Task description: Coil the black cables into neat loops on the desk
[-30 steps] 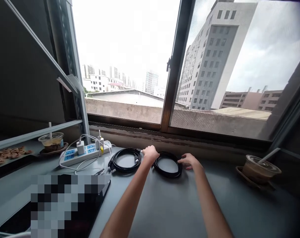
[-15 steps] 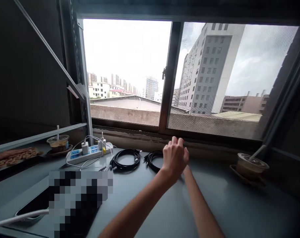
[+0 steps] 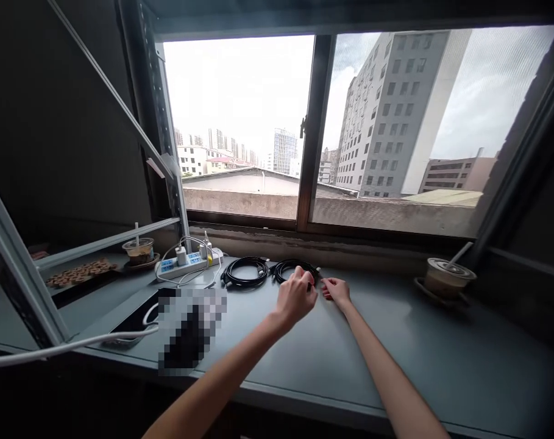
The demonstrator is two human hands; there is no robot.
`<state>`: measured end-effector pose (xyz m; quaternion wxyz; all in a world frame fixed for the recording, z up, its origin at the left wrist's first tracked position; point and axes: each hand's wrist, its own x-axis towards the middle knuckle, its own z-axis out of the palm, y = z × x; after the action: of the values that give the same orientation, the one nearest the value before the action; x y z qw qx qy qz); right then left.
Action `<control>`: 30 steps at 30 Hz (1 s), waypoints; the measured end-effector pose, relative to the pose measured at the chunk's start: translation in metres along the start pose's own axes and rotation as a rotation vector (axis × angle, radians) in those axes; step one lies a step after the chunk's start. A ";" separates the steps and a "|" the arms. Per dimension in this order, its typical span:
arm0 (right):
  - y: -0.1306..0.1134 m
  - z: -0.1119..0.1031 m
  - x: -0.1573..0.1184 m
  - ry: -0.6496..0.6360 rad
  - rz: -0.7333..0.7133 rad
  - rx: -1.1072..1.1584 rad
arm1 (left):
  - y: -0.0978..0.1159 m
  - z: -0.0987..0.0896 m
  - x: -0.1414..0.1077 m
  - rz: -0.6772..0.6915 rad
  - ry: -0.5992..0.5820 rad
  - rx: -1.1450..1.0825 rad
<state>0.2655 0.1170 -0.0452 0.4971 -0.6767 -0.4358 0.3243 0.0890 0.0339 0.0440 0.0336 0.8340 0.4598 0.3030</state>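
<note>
My left hand (image 3: 297, 297) is over the near side of the right-hand coil of black cable (image 3: 283, 266), covering part of it. Its fingers are curled closed, and a dark spot shows between them, too small to name. Just to the right, my right hand (image 3: 337, 291) is low over the desk with its fingers bent together, by the coil's plug end. What its fingertips hold, if anything, I cannot make out. A second coil of black cable (image 3: 231, 280) lies flat to the left, close beside the first, with a light connector tip showing.
A white power strip (image 3: 194, 266) with chargers and looped white cords sits at left. Lidded drink cups stand on saucers, one right (image 3: 448, 278) and one far left (image 3: 138, 250). A pixelated patch hides part of the grey desk (image 3: 277, 360). The window (image 3: 240, 128) is behind.
My hands, overlapping before, are now apart; the left is lower and left, the right shows beside it. More of the right-hand coil is visible. The view has shifted, showing the desk's front edge.
</note>
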 end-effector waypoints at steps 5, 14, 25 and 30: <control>0.000 -0.007 0.003 -0.173 0.038 -0.031 | -0.031 0.006 0.005 -0.101 0.007 0.089; -0.002 0.001 0.024 -0.230 0.052 -0.021 | -0.115 0.019 0.043 -0.441 0.056 0.239; 0.000 -0.018 0.075 -0.158 0.057 0.218 | -0.138 0.040 0.046 -0.488 -0.068 0.390; 0.007 -0.009 0.073 -0.104 -0.001 0.177 | -0.145 0.031 0.046 -0.542 -0.094 0.383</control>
<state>0.3055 0.1794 -0.0499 0.5316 -0.6122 -0.4310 0.3960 0.0151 0.1603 -0.0082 -0.0234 0.6857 0.7115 0.1522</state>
